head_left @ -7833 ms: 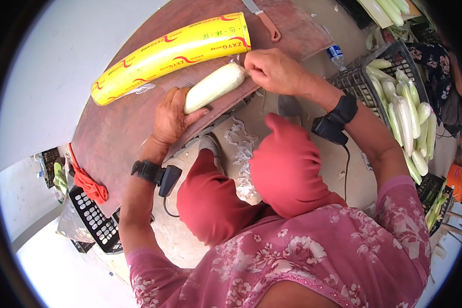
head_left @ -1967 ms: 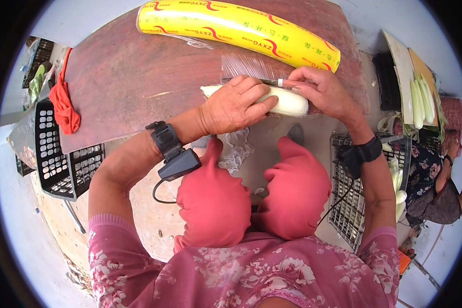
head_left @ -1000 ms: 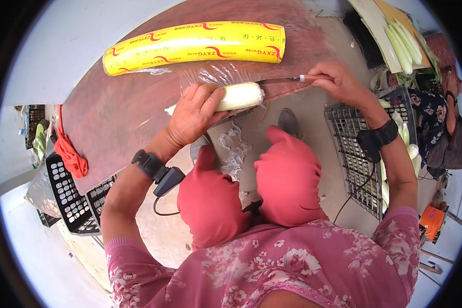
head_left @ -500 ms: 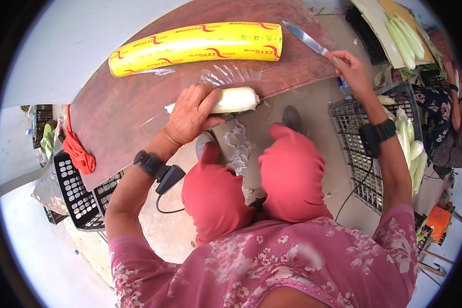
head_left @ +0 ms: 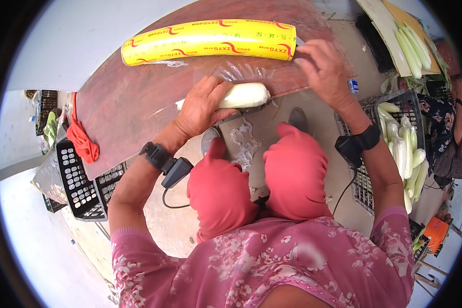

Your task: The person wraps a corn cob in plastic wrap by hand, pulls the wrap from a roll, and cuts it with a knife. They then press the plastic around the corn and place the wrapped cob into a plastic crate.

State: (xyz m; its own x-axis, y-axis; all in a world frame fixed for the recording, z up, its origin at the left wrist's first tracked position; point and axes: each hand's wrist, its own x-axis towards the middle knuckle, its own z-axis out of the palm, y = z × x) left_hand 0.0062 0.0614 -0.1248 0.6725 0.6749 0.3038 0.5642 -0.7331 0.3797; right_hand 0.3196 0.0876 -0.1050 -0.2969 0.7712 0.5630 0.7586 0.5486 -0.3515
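My left hand [head_left: 206,102] is closed over a pale, stubby, cylinder-shaped vegetable [head_left: 249,95] at the table's front edge. Its rounded right end sticks out past my fingers, and its thin left tip shows on the other side. Clear film [head_left: 230,71] lies crinkled on the table behind it. My right hand [head_left: 323,69] is at the right end of a yellow roll of cling film [head_left: 210,41], thumb and fingers apart. A sliver of the knife blade [head_left: 300,42] shows between the roll and my fingertips; its handle is hidden.
The reddish table [head_left: 113,120] has a red cloth [head_left: 83,141] at its left edge. A black crate [head_left: 77,179] stands below left. At right, another crate [head_left: 367,187] holds several pale vegetables [head_left: 403,149]. Farther off are long green stalks [head_left: 413,49] and another person's arm [head_left: 459,115].
My right hand has moved left to the roll's end, and the knife, held out in full view before, is now mostly hidden. My left hand keeps its grip on the vegetable.
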